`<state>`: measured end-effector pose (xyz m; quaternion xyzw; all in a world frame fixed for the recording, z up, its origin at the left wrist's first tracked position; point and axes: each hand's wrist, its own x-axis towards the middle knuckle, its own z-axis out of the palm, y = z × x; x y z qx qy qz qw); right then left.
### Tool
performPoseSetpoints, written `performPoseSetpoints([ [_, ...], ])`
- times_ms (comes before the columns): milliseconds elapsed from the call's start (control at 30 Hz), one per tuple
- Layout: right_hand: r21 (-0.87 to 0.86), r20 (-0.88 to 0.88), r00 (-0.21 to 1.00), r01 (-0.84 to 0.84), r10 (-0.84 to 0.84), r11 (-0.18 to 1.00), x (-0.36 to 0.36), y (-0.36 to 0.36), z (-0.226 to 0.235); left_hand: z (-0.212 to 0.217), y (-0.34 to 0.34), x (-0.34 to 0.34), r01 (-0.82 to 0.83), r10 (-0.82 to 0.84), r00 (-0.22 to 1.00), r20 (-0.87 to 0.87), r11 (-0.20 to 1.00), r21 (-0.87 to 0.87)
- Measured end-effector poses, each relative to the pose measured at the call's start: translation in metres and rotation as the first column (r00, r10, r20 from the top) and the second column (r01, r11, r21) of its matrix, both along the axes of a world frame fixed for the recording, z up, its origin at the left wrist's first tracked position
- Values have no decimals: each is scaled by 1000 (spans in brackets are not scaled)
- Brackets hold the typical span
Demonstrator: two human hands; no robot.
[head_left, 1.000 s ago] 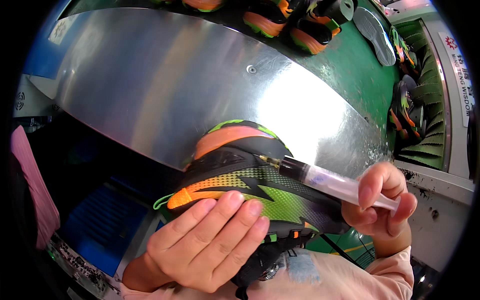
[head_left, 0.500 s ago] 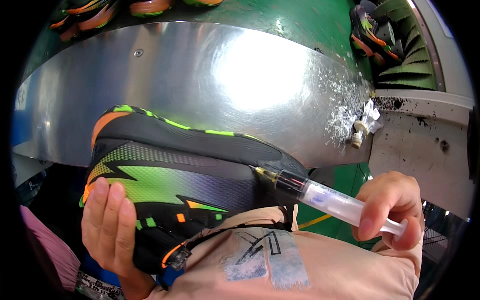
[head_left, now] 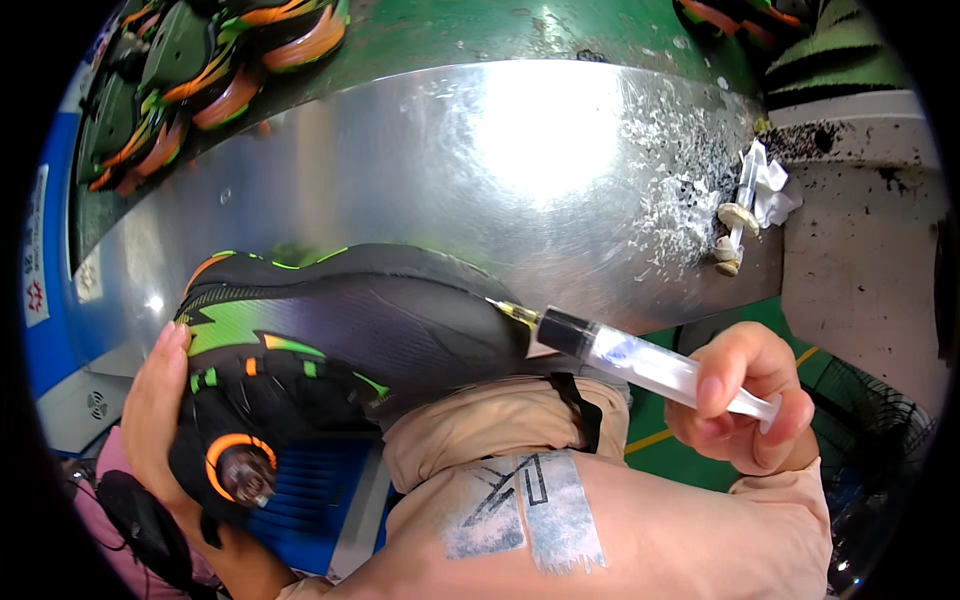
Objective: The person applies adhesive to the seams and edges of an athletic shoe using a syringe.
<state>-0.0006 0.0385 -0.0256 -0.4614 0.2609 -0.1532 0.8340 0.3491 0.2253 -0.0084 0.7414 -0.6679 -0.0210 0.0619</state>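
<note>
My left hand [head_left: 155,405] is closed around the left end of a black sports shoe [head_left: 335,315] with green, purple and orange patches. The shoe is tipped on its side, its sole edge facing the bench and its orange-ringed fitting [head_left: 242,470] toward my left forearm. In my right hand [head_left: 745,390] is a clear plastic syringe [head_left: 640,362] with a black front section and a yellow needle hub. The thumb and fingers are wrapped about its plunger end. Its needle points at the seam between upper and sole near the shoe's right end; whether it touches I cannot tell.
Beyond the shoe lies a shiny metal bench sheet [head_left: 400,150], smeared white at its right. A second syringe [head_left: 738,230] rests there beside crumpled white tissue [head_left: 775,190]. Several similar shoes [head_left: 240,95] line the green surface at upper left. A black fan [head_left: 870,400] stands at lower right.
My left hand has turned the shoe and moved it left, so more of its right end shows. The syringe has shifted slightly left. The view has shifted too, bringing in more shoes at upper left.
</note>
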Motion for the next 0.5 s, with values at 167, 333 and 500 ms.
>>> performPoseSetpoints([
  [167, 194, 47, 989, 128, -140, 973, 11, 14, -18, 31, -58, 16, 218, -217, 976, -30, 975, 28],
  [333, 213, 167, 958, 195, -232, 957, -9, 9, -18, 64, -72, -9, 140, -177, 971, 160, 965, 220],
  [500, 185, 286, 929, 187, -235, 965, -14, 7, -24, 86, -61, -56, -34, -88, 937, 338, 940, 341],
])
